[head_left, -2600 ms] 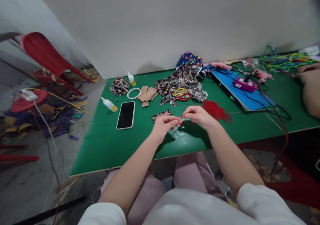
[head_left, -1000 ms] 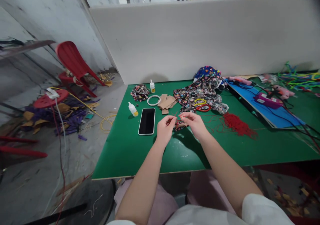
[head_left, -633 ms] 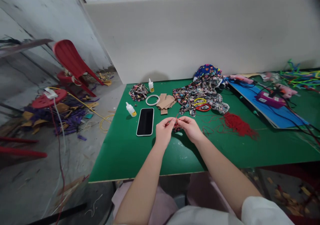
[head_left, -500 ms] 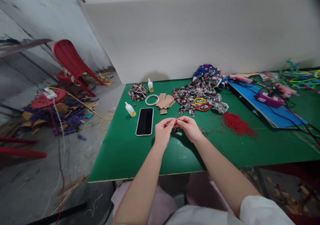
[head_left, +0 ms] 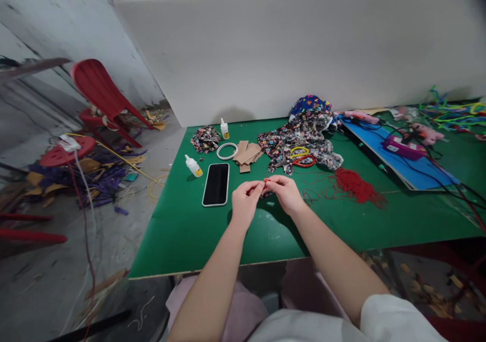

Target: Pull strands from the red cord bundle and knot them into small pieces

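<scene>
My left hand (head_left: pixel 245 200) and my right hand (head_left: pixel 285 193) meet fingertip to fingertip above the table. Both are closed in a pinch on a short red string (head_left: pixel 267 180). Just under the fingers shows a bit of dark floral fabric (head_left: pixel 268 195), mostly hidden by them. Right of my hands lies a tangled bundle of red string (head_left: pixel 359 186), with loose strands trailing toward me. Beyond the fingers, scissors with red and yellow handles (head_left: pixel 304 162) rest on a heap of floral cloth (head_left: pixel 292 134).
Left of my hands lies a phone (head_left: pixel 215 185), with a glue bottle (head_left: pixel 194 166) beside it. Cardboard strips (head_left: pixel 247 154), a white ring (head_left: pixel 227 151), a second glue bottle (head_left: pixel 225 129) and a fabric bundle (head_left: pixel 205 139) sit farther back. Glue guns, cables and a purple box (head_left: pixel 404 147) occupy the right.
The view has shifted slightly, so everything sits a little farther left. The fingertips have drawn closer together, and less red string sticks up above them.
</scene>
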The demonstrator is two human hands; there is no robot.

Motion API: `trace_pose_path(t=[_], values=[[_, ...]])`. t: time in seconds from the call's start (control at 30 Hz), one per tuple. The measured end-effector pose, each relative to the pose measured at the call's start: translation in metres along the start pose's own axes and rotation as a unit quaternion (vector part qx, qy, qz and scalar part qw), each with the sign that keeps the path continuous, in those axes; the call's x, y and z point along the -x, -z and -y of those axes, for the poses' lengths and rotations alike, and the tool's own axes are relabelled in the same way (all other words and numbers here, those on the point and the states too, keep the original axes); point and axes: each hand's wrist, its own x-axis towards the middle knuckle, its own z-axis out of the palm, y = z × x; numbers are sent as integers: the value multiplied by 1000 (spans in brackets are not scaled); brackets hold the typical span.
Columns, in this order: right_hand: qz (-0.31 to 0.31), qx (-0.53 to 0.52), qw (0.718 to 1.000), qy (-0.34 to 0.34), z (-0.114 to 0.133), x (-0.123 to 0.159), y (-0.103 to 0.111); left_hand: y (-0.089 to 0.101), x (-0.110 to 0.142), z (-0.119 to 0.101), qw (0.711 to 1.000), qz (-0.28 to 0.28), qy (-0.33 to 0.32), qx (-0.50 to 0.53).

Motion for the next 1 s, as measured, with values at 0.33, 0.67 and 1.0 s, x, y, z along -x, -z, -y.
trace_pose_path(t=[0.33,0.67,1.0], values=[[14,7,1000,3,2,1,1,2,1,0,1000,10,-8,-26],[47,3,999,-11,9,4,0,3,-1,3,998,44,34,-6],[31,-20,999,-4,11,4,-1,-1,0,-1,997,49,47,35]])
